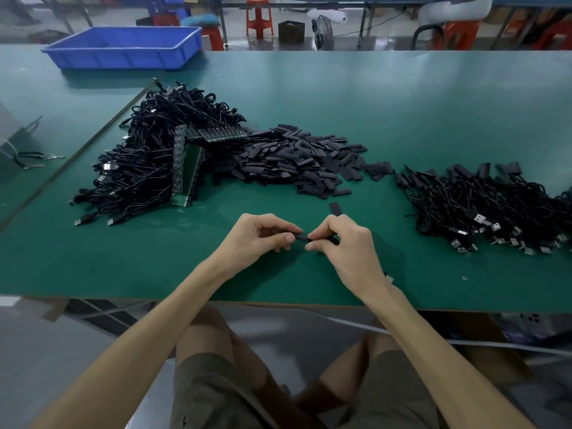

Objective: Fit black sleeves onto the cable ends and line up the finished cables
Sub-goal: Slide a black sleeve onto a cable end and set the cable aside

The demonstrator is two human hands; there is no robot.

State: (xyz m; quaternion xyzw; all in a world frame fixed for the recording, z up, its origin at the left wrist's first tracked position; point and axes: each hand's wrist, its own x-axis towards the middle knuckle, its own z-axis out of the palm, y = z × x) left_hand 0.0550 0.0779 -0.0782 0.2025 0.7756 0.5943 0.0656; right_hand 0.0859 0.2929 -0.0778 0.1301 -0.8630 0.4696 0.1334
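Observation:
Over the near middle of the green table (402, 97), my left hand (263, 232) pinches one end of a small black sleeve (301, 237). My right hand (343, 239) pinches its other end, with a thin black cable end (332, 240) under its fingers. A heap of loose black sleeves (297, 159) lies beyond my hands. To the left is a tangled pile of black USB cables (148, 162) with green circuit boards (188, 168) among them. At the right lies a spread of cables with sleeves on their ends (483, 205). One sleeve (335, 209) lies alone just behind my right hand.
A blue plastic bin (123, 48) stands at the far left of the table. Red stools (259, 17) and a fan (322, 32) stand on the floor beyond. The table's front edge (278, 300) runs above my knees.

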